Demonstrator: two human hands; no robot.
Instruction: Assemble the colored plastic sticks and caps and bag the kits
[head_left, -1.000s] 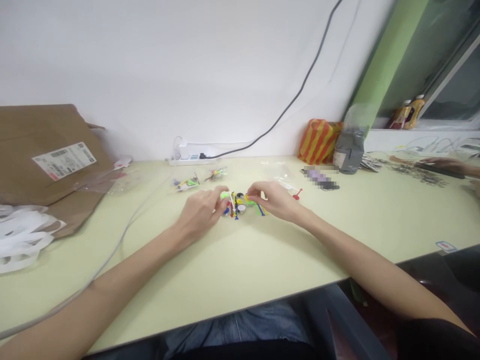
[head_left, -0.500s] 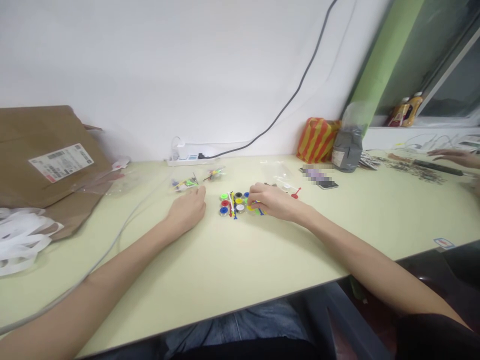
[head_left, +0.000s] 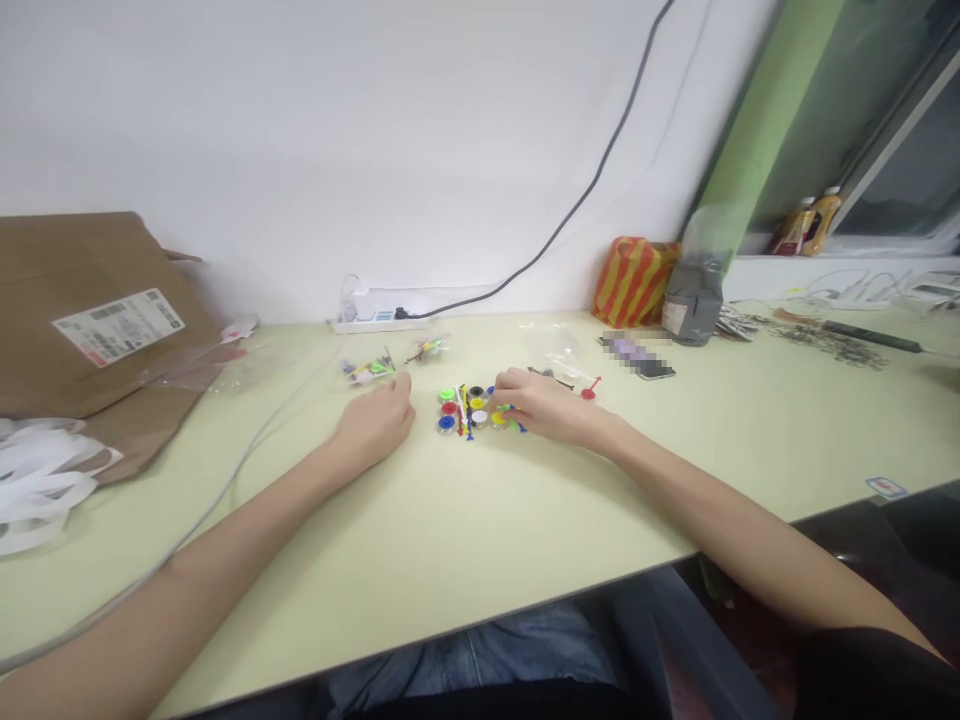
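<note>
My right hand (head_left: pixel 536 405) is over the right side of a cluster of small coloured discs, thumb and fingertips closed on a yellow disc (head_left: pixel 500 419). Left of it lie a white disc (head_left: pixel 479 419), a black disc (head_left: pixel 477 392), a green disc (head_left: pixel 448 395), a red disc (head_left: pixel 448 409) and a blue disc (head_left: pixel 447 424). Thin coloured plastic arrows (head_left: pixel 465 412) run between the columns. My right fingers partly cover the right column. My left hand (head_left: pixel 375 418) rests on the table left of the cluster, fingers curled together, touching no disc; nothing shows in it.
Behind my hands lie bagged coloured pieces (head_left: pixel 370 368), a red arrow piece (head_left: pixel 591 389) and a clear bag (head_left: pixel 559 345). A power strip (head_left: pixel 379 322) is against the wall. A phone (head_left: pixel 637 357) lies right; a cardboard box (head_left: pixel 97 300) and a cable (head_left: pixel 247 450) are left.
My right hand has shifted slightly left, and the yellow disc under its fingertips shows more fully. The left hand stays put. Another person's hand at the far right has left the view.
</note>
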